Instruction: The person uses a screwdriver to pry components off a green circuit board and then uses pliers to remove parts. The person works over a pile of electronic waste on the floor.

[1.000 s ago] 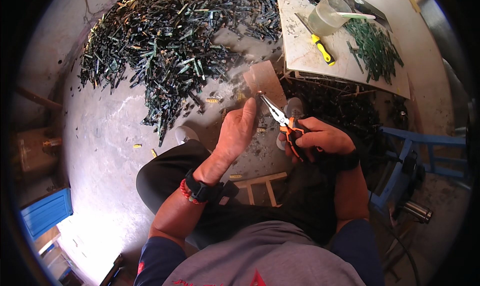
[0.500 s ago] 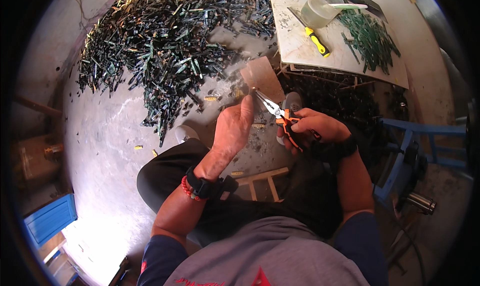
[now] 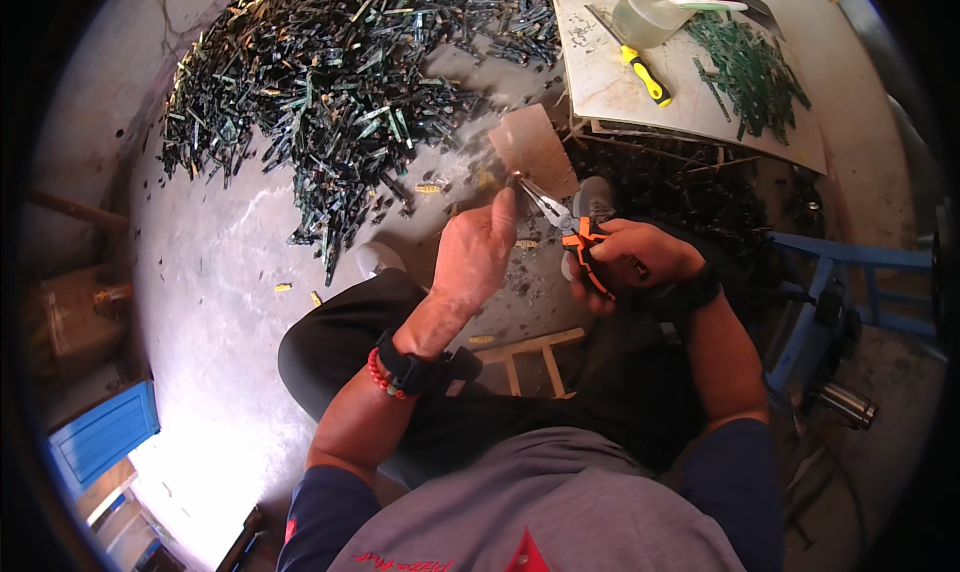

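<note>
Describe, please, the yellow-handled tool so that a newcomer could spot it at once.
Look to the pale board lying at the top right, beyond the person's hands. The screwdriver lies on its left part, just below a clear plastic jug. It is the only yellow-and-black-handled thing there; the heap of green strips beside it is dark.

Orange-handled pliers, tips toward brown board

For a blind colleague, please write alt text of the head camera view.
A seated person's right hand holds orange-handled pliers, whose tips meet a small piece at the left hand. A large pile of dark green strips covers the floor ahead.
</note>
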Action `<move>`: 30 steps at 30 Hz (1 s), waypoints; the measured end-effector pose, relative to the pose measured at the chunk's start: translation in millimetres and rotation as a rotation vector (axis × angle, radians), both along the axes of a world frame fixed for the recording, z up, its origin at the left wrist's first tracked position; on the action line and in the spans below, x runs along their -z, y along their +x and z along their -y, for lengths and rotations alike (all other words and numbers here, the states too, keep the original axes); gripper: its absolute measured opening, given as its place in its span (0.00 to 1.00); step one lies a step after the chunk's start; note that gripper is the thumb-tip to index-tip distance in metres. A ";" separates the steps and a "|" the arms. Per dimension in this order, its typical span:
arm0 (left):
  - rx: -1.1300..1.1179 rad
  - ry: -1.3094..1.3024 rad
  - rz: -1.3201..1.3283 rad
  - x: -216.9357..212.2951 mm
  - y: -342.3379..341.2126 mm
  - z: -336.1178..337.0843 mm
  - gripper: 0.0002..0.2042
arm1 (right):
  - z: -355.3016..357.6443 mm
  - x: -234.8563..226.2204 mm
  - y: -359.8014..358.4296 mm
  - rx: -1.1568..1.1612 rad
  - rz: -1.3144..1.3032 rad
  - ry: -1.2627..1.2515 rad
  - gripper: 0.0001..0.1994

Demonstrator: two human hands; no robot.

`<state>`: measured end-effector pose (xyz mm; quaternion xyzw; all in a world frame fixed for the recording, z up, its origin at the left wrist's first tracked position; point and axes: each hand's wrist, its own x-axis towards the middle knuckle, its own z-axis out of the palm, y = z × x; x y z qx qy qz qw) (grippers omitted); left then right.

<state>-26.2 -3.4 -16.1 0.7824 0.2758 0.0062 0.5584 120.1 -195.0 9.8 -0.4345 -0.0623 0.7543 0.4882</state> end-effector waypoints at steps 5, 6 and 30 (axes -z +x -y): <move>0.010 0.035 0.001 2.3 0.1 -0.9 0.28 | 4.6 11.4 7.8 -0.029 -0.064 0.008 0.16; 0.009 0.027 0.010 1.3 0.3 -0.7 0.28 | 4.9 11.4 5.9 -0.029 -0.036 0.014 0.16; 0.076 0.103 0.006 -3.8 2.5 2.0 0.25 | 8.2 6.2 11.9 -0.051 0.080 0.055 0.20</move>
